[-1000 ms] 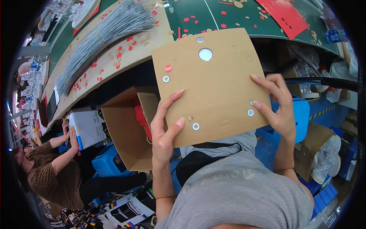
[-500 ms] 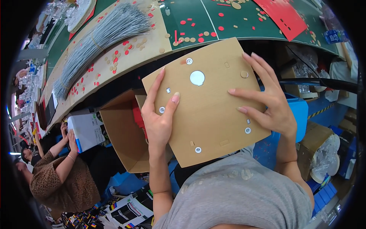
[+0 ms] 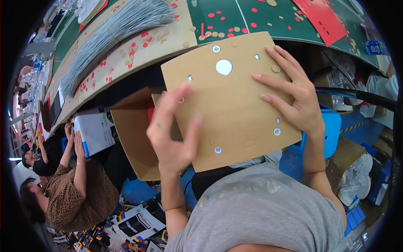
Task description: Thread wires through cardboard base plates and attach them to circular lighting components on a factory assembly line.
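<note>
A brown cardboard panel (image 3: pixel 235 113), slightly curved along its upper edge, is tilted in front of my body. It has a large round hole, small slots, several small holes with pale rings, and a round scored disc (image 3: pixel 276 68) still sitting in its place near the right edge. My right hand (image 3: pixel 296 90) grips the panel's right side, fingers spread over its face and the thumb out of sight. Over the left edge, my left hand (image 3: pixel 172 130) is blurred by motion, its thumb and forefinger apart; whether it touches the panel is unclear.
Beyond the panel, a green-topped table (image 3: pixel 289 25) carries red and brown cardboard bits, a bundle of thin grey wires (image 3: pixel 113 40) and a red sheet (image 3: pixel 323 21). An open cardboard box (image 3: pixel 134 134) stands at left, near another person (image 3: pixel 79 189). A blue stool (image 3: pixel 329 130) is at right.
My left hand has shifted off its hold on the panel's left side, thumb and forefinger now blurred. A scored slot at the panel's upper right is now open. The panel sits slightly higher in view.
</note>
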Available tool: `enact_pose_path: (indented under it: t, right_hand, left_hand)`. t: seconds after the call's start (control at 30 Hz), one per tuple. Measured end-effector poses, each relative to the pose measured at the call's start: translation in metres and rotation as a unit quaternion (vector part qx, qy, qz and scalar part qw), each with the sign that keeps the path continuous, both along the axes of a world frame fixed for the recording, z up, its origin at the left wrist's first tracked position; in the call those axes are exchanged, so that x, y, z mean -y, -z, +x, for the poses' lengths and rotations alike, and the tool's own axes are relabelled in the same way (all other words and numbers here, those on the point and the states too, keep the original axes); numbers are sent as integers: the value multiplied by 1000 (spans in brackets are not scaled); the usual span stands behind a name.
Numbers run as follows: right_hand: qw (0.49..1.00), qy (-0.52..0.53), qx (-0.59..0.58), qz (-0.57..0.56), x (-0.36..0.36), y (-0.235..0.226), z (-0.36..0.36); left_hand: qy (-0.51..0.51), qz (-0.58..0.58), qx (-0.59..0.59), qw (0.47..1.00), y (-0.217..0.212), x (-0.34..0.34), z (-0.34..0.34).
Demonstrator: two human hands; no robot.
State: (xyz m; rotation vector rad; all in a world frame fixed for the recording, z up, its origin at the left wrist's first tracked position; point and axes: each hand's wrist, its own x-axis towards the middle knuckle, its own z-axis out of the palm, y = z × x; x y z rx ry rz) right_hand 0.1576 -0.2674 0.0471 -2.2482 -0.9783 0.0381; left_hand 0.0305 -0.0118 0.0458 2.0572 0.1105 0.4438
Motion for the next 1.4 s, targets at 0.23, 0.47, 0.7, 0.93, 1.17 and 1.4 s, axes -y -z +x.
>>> enact_pose_path:
  t: [0.23, 0.47, 0.7, 0.93, 1.17, 1.4]
  right_hand:
    - [992, 42, 65, 97, 7, 7, -2]
    - [989, 84, 108, 57, -9, -2, -3]
    - [990, 61, 104, 76, 11, 2, -6]
    - [987, 85, 129, 34, 15, -15, 16]
    - [996, 39, 39, 64, -41, -19, 105]
    - [970, 82, 205, 107, -129, 25, 221]
  left_hand:
    - [90, 39, -39, 994, 3, 0, -21]
    - [34, -19, -61, 997, 1, -1, -17]
    - [125, 250, -73, 957, -29, 40, -9]
    - [111, 211, -101, 966, -9, 35, -9]
    - [79, 261, -69, 959, -23, 49, -3]
    - [26, 37, -41, 998, -9, 42, 4]
